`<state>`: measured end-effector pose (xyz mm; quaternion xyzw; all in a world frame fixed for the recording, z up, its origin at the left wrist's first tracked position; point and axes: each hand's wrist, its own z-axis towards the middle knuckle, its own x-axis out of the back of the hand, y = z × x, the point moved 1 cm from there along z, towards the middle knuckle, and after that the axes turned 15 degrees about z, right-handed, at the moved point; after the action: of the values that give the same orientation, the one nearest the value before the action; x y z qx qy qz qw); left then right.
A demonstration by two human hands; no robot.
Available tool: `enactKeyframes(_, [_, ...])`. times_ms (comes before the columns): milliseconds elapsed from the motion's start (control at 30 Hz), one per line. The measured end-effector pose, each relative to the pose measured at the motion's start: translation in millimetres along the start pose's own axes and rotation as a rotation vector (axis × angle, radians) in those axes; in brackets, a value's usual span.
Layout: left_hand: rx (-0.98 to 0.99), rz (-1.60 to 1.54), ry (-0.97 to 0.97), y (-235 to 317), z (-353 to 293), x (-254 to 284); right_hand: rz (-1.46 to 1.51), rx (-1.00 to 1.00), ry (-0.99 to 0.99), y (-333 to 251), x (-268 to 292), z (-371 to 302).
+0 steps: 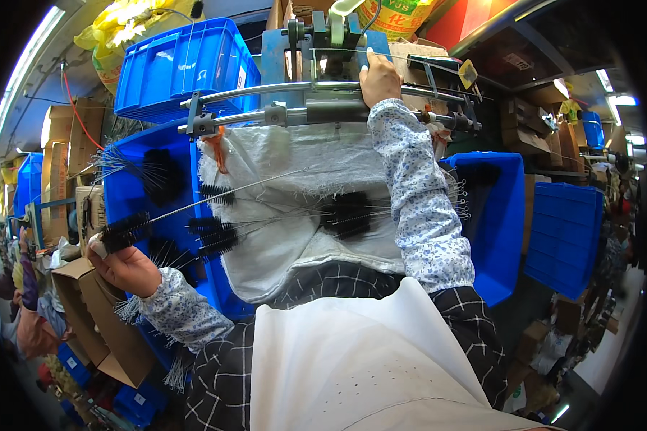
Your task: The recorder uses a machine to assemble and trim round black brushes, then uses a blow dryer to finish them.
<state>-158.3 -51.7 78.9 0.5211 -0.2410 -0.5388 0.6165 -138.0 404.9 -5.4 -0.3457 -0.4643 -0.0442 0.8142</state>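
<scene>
My left hand [126, 269] is out to the left, its fingers closed on the bristled end of a wire brush [124, 228]. The brush has black bristles and a long twisted wire stem that slants up across my lap. My right hand [381, 79] reaches forward onto the blue metal machine [274, 61], index finger stretched along its edge and thumb apart. Several more black brushes [349, 214] lie on the white cloth [266, 151] over my lap, their wire stems crossing it.
Metal rods [266, 93] run across the machine's front. A blue crate [183, 68] stands behind at the left. Blue bins with brushes flank my lap, the right bin [499, 223] beside my arm. An open cardboard box [97, 316] stands below my left hand.
</scene>
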Motion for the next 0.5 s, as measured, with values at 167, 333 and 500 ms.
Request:
enactKeyframes(167, [-0.008,0.011,0.001,1,-1,-4,0.004,-0.021,-0.036,10,6,2])
enactKeyframes(333, [-0.002,0.025,-0.028,1,2,2,-0.006,-0.020,-0.031,19,12,3])
enactKeyframes(500, [-0.001,0.018,0.017,0,-2,-6,-0.017,-0.026,-0.036,30,17,3])
